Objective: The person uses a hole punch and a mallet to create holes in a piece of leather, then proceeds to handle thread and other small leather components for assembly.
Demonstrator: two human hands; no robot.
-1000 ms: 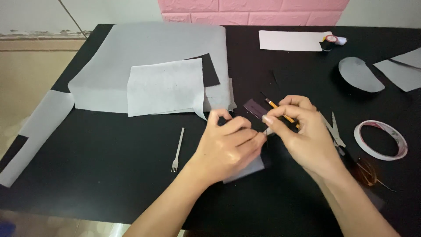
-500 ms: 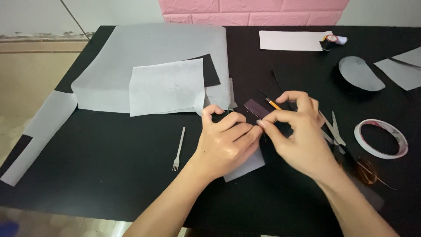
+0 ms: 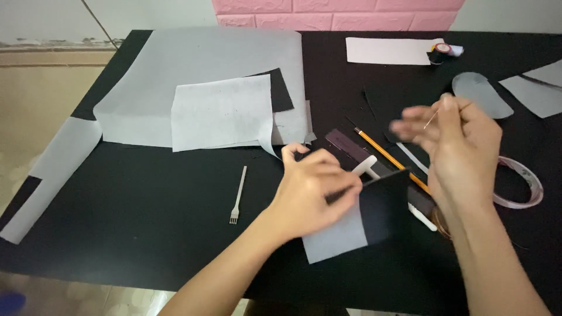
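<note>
The left hand (image 3: 313, 193) fingers pinch the dark folded piece (image 3: 374, 208) beside the pencil (image 3: 389, 157), while the right hand (image 3: 462, 146) nips a thin needle (image 3: 432, 119) — blurred, liable to prick or slip.

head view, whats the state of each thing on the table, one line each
left hand: pinching the dark piece, propping its edge up
dark piece: part lifted, grey underside showing
right hand: raised, blurred, pinching a thin needle
needle: held off the table
pencil: lying flat
pronged punch: lying flat, untouched
tape roll: lying flat
thread spools: standing at the far edge
</note>
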